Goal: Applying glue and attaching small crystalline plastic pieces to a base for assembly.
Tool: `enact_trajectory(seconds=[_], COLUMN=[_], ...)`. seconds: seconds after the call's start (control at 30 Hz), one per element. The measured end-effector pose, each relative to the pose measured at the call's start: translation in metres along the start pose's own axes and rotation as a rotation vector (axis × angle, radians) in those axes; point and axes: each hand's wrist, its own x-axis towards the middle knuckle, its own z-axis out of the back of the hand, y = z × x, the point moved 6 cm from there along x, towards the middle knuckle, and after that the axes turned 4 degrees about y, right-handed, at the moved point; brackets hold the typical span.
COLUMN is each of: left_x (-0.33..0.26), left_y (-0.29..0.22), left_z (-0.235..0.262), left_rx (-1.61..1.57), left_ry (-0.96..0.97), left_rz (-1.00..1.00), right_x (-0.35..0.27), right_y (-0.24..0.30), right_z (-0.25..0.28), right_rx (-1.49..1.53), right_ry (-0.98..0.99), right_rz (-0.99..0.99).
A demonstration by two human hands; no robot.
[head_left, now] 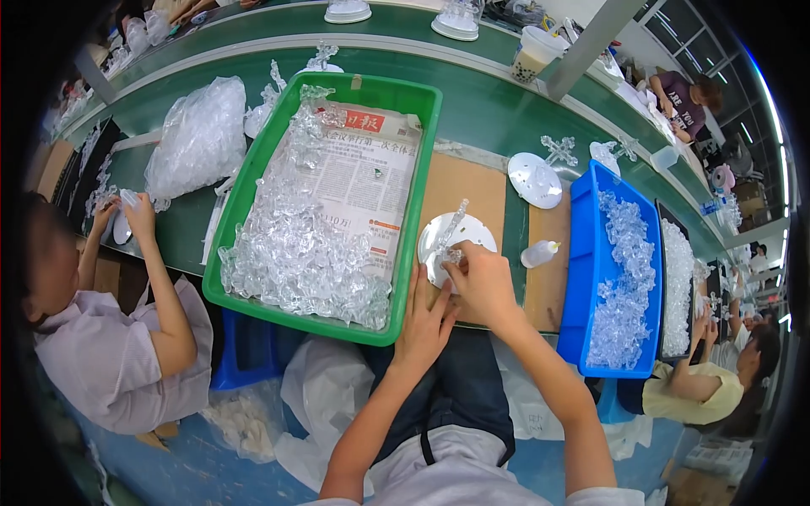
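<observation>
A white disc [477,234] lies on the brown board [468,181] just beside the green tub, carrying a clear piece [456,222] that the right hand [485,282] pinches low down, while the left hand [419,327] lies with fingers extended at the disc's near edge. This unit looks partly assembled, though whether the piece is fixed is hidden by the fingers. Farther out, a second disc [531,187] bearing a clear cross [559,151] seems further along, and many loose pieces remain in the green tub [428,160] and blue tub [580,291].
</observation>
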Motion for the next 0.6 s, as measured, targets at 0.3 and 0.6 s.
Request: enact_trajectory(seconds=[0.3, 0.6], left_x=[-0.003, 0.004], left_y=[0.004, -0.007], left_z=[-0.001, -0.004], left_rx=[-0.01, 0.076], left_ry=[0.009, -0.001], left_rz=[0.015, -0.073], right_x=[-0.002, -0.002], right_y=[0.002, 0.001], right_z=[-0.003, -0.005], right_rx=[0.046, -0.109], right_ry=[0.047, 0.042], right_rz=[-0.025, -0.047])
